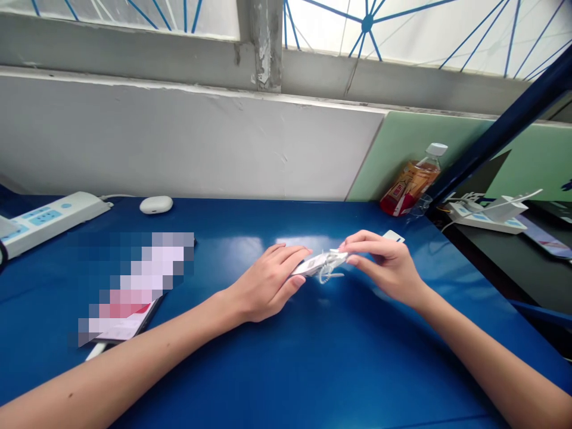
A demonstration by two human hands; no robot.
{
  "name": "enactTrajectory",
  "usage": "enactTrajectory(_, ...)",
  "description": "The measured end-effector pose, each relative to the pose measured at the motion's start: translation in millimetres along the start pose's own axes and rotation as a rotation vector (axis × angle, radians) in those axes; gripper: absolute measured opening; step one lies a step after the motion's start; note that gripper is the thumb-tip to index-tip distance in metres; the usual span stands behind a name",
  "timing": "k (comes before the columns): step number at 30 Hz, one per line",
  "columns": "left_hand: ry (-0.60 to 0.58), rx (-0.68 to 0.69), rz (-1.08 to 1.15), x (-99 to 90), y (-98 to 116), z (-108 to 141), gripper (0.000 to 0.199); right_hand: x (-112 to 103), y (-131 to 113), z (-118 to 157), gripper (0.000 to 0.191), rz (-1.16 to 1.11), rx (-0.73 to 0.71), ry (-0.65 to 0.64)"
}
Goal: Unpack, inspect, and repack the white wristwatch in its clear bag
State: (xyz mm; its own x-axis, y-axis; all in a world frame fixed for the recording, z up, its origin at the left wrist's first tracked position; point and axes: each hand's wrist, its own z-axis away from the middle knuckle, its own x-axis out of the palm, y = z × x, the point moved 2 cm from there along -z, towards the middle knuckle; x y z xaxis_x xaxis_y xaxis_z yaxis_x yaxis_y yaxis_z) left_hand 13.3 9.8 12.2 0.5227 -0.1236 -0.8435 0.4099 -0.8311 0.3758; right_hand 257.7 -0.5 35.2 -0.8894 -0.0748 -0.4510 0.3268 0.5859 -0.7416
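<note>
Between my hands, over the blue desk [295, 369], is a small white flat piece [313, 264] with a tangle of thin, clear-white cord or strip [329, 268] at its right end. I cannot make out exactly what it is. My left hand [272, 283] grips the left end, thumb below and fingers on top. At the right end, my right hand [379, 262] pinches the white end by the cord between thumb and fingertips. A white card-like piece [394, 236] shows just behind my right hand, partly covered by it.
On the left are a phone [134, 298] with a blurred screen, a white earbud case [156, 205] and a power strip [53, 217]. A drink bottle [411, 182] leans at the back right, near a blue post [504, 125]. Another power strip [487, 215] lies beyond it.
</note>
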Motion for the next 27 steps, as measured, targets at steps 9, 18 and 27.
enactTrajectory(9,0.036,-0.060,-0.064,0.7,-1,1,0.052,2,5,-7,0.025,-0.168,0.359,0.033)
enactTrajectory(18,-0.032,-0.037,-0.081,2.5,2,-2,0.087,13,18,1,0.023,0.290,0.257,0.017)
enactTrajectory(27,-0.026,-0.064,-0.057,1.3,3,-3,0.097,12,15,3,0.027,0.501,0.073,-0.079)
